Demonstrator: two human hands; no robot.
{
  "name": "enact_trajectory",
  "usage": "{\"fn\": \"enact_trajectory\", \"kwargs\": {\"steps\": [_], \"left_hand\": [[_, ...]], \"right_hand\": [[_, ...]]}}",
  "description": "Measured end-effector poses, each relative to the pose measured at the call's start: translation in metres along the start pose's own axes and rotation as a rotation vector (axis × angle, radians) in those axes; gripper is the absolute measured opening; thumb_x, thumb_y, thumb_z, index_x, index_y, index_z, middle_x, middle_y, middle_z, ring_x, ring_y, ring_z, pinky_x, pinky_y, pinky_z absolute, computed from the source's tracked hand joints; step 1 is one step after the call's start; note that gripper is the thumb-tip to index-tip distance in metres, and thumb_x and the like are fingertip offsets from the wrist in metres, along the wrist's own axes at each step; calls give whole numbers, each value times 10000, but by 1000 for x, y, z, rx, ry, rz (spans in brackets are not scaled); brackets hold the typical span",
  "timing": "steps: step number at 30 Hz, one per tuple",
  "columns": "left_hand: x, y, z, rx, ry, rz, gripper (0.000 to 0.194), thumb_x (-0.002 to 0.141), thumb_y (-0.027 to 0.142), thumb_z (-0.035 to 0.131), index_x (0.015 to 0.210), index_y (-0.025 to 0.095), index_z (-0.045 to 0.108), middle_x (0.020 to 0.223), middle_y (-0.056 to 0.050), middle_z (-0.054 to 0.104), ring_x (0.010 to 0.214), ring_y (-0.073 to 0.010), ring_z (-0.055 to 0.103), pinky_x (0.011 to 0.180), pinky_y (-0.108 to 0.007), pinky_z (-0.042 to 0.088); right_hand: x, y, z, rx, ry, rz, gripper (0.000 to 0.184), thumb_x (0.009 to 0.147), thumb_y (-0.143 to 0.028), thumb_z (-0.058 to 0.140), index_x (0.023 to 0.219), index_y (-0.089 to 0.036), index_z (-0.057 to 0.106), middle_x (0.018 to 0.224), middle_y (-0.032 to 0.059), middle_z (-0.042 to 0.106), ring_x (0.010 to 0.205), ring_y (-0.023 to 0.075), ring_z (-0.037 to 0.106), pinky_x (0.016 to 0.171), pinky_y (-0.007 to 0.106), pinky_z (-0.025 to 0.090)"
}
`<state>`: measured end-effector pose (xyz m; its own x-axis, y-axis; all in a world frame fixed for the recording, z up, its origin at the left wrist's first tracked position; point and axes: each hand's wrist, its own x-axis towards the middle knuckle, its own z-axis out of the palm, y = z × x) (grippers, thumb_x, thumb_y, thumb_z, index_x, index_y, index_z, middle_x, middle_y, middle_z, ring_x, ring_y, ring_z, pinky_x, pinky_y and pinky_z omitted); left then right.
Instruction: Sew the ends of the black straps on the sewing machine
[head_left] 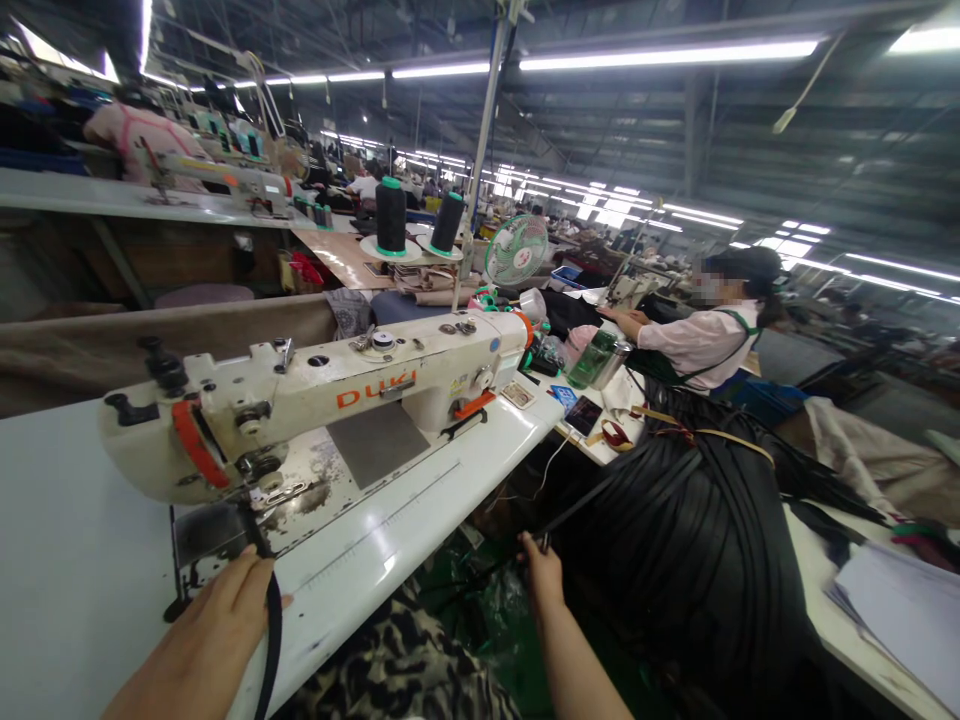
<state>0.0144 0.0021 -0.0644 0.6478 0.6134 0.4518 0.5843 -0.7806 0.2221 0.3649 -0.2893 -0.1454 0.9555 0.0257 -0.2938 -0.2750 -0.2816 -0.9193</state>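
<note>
A narrow black strip (273, 640) runs from beneath the needle area of a white sewing machine (360, 390) down to the front edge of its table. My left hand (214, 630) lies by the needle plate, its fingers closed against that strip, the thumb tip showing on the strip's far side. Lower right of the machine, my right hand (541, 575) is out over the gap beside the table. Its fingers are pinched on a black strip that leads up to a large bundle of black strips (690, 530). The fingertips are small and partly hidden.
Right of the machine, a side table holds a phone (583, 415), a green bottle (592, 358) and papers (900, 610). Thread cones (391, 218) and a fan (517, 248) stand behind. A co-worker (705, 330) sits at the right.
</note>
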Motion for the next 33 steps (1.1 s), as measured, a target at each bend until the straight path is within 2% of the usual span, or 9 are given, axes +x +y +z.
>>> {"fn": "enact_trajectory", "kwargs": {"steps": [4, 6, 9, 12, 16, 19, 22, 28, 33], "left_hand": [[-2, -1, 5, 41, 4, 27, 216, 1002, 262, 452, 1104, 199, 633, 1219, -175, 721, 1263, -303, 660, 1115, -415, 538], [-3, -1, 5, 59, 9, 35, 240, 1016, 278, 444, 1131, 183, 631, 1241, -179, 711, 1280, -303, 648, 1120, -419, 530], [-4, -1, -2, 75, -21, 73, 324, 1027, 251, 377, 1208, 147, 626, 1312, -182, 674, 1308, -305, 624, 1126, -432, 514], [-5, -2, -11, 109, -63, 130, 407, 1016, 176, 312, 1277, 105, 615, 1381, -203, 625, 1313, -311, 609, 1117, -442, 501], [-6, -2, -19, 132, -68, 175, 411, 1006, 185, 353, 1296, 64, 618, 1395, -237, 602, 1317, -347, 589, 1142, -481, 468], [-6, -2, -22, 117, -65, 168, 417, 967, 143, 382, 1294, 69, 630, 1405, -230, 602, 1306, -350, 594, 1142, -489, 471], [-8, -2, -23, 114, -91, 166, 452, 922, 94, 400, 1305, 102, 639, 1416, -195, 610, 1323, -332, 588, 1155, -469, 465], [-17, -17, -6, 211, -73, 215, 502, 931, 41, 322, 1310, 73, 650, 1465, -221, 569, 1329, -326, 584, 1137, -467, 481], [-21, -34, 12, 144, -73, 188, 512, 932, 68, 318, 1313, 95, 659, 1456, -204, 583, 1306, -321, 602, 1131, -477, 496]], "right_hand": [[36, -38, -31, 9, 85, -22, 340, 1040, -491, 587, 1034, -160, 663, 730, -60, 601, 509, 66, 504, 503, 212, 463], [29, -39, -27, 9, 61, -21, 358, 1040, -507, 580, 1028, -160, 665, 726, -59, 606, 511, 69, 515, 509, 216, 470], [-2, -21, -6, -7, -82, 13, 352, 1008, -499, 640, 951, -153, 678, 718, -54, 637, 526, 77, 558, 528, 224, 498], [-26, -7, 12, -21, -214, 48, 339, 992, -479, 671, 923, -148, 684, 674, -65, 627, 467, 60, 509, 477, 203, 455], [-18, -17, 8, -5, -247, 24, 364, 1001, -515, 639, 973, -154, 678, 614, -89, 581, 382, 36, 372, 397, 182, 326], [-5, -31, 0, 12, -224, -29, 470, 970, -632, 611, 980, -167, 676, 597, -91, 570, 370, 38, 355, 389, 192, 288], [-8, -33, -2, -10, -244, -64, 480, 978, -636, 595, 979, -164, 680, 610, -81, 576, 395, 46, 391, 409, 196, 319], [-28, -23, 5, -112, -414, -132, 319, 971, -462, 701, 887, -155, 687, 730, -47, 661, 609, 106, 621, 627, 266, 545], [-29, -26, 1, -95, -456, -207, 311, 923, -447, 757, 830, -159, 689, 697, -51, 661, 603, 109, 621, 657, 281, 549]]}}
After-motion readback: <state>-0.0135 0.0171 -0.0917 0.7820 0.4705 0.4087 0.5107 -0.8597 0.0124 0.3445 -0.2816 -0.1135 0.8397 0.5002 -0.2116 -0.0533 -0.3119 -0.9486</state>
